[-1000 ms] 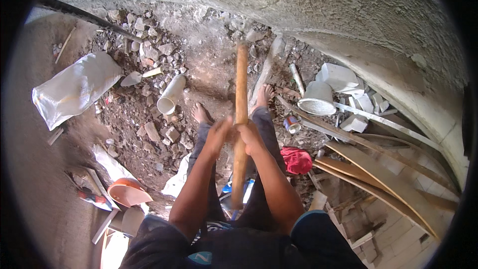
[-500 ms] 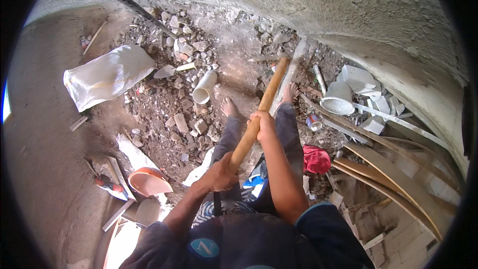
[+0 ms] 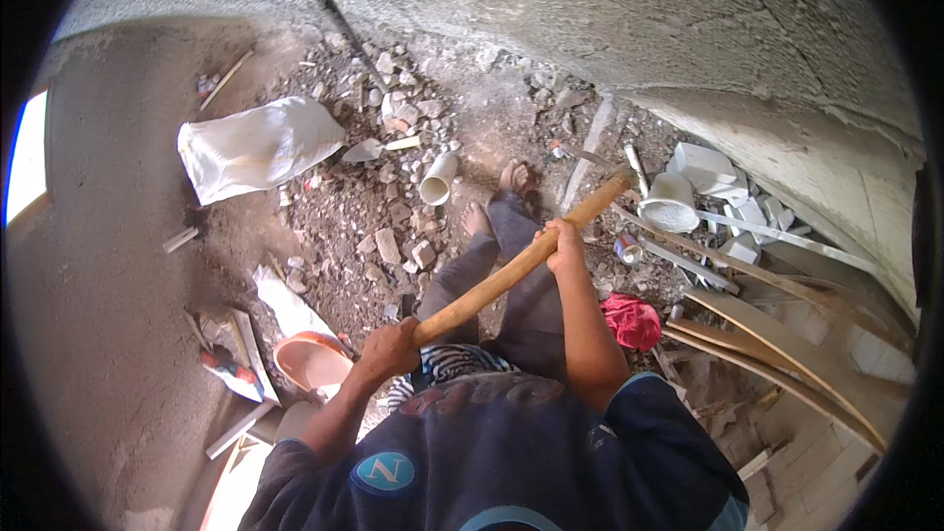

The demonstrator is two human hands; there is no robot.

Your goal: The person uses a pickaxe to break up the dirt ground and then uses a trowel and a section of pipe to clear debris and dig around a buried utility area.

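Note:
A pickaxe (image 3: 501, 283) with a thick wooden handle slants across my legs. My left hand (image 3: 391, 347) is closed round its lower end, close to my waist. Farther up the handle, my right hand (image 3: 564, 244) also grips it. The narrow metal head (image 3: 586, 153) sits at the far right end, pointing left over a pale strip on the ground; its other side is hidden. My bare feet (image 3: 515, 175) stand close together on the rubble, left of the pickaxe head.
Left lie a white sack (image 3: 261, 147), a trowel (image 3: 364, 150), a white pipe piece (image 3: 439, 179) and an orange bowl (image 3: 313, 362). Right are a white bucket (image 3: 670, 205), a can (image 3: 627, 249), red cloth (image 3: 630, 322) and curved boards (image 3: 787, 359). A rough wall (image 3: 629, 10) rises ahead.
The pickaxe head has swung right and nearer to me, and the handle lies flatter. My left hand moved left. My right foot has stepped in toward the left one.

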